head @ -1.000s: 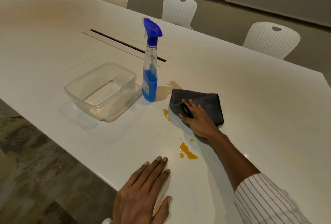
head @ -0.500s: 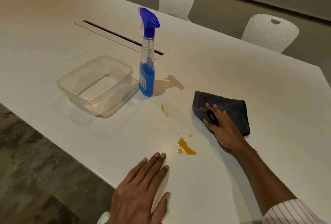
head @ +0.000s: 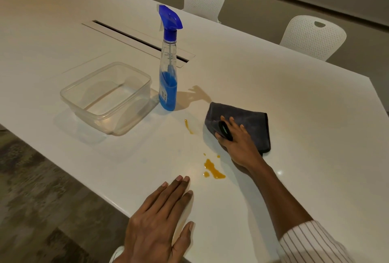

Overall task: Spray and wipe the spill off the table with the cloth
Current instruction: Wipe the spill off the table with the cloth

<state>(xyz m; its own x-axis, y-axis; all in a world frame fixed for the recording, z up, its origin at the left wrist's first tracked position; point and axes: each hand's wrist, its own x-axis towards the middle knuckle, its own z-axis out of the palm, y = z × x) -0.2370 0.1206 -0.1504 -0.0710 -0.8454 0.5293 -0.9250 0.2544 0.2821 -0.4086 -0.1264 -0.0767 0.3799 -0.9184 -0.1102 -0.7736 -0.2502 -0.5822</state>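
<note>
Cloth flat under right hand, spill just beside — uncovered

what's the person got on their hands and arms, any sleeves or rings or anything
Both hands are bare, with no gloves. The right hand has a black ring-like band with a greenish face on one finger. The right forearm is bare up to a pushed-back white sleeve with thin dark stripes. The left hand shows no ring; something white shows at its wrist.

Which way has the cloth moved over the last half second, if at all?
Yes. The cloth under the right hand slid left, back toward the spray bottle; the gap between them has narrowed.
</note>
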